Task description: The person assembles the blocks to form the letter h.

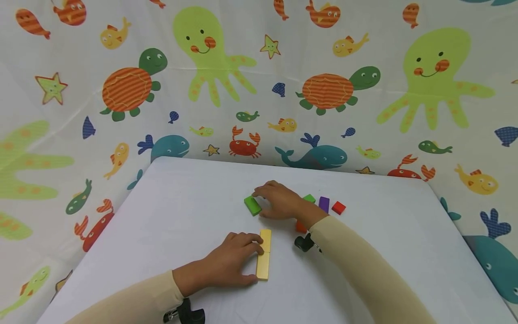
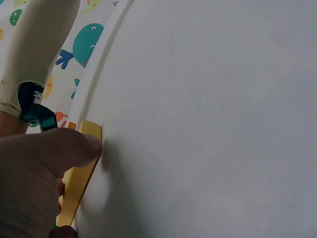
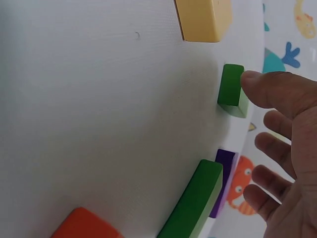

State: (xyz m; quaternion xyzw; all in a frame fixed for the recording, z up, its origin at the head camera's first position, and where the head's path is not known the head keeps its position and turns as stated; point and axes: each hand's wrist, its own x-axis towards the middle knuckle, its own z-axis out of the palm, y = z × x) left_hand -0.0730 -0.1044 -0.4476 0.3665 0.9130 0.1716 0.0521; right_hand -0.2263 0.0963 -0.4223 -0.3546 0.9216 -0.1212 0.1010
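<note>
Two yellow blocks [image 1: 263, 265] lie end to end on the white table, forming one strip. My left hand [image 1: 228, 263] holds this strip from its left side, thumb by the near end and fingertips along the upper part. In the left wrist view, the thumb lies against the yellow block [image 2: 80, 181]. Farther back, my right hand [image 1: 279, 200] reaches beside a small green block [image 1: 252, 206]. In the right wrist view, the thumb is close to this green block [image 3: 231, 84], while the other fingers are spread loosely apart; contact is unclear.
Right of my right hand are another green block [image 1: 309, 198], a purple block [image 1: 323, 204] and a red block [image 1: 338, 207]. An orange-red block [image 1: 301, 227] is partly hidden by the right wrist. A sea-animal cloth [image 1: 243, 121] hangs behind the table [image 1: 194, 193].
</note>
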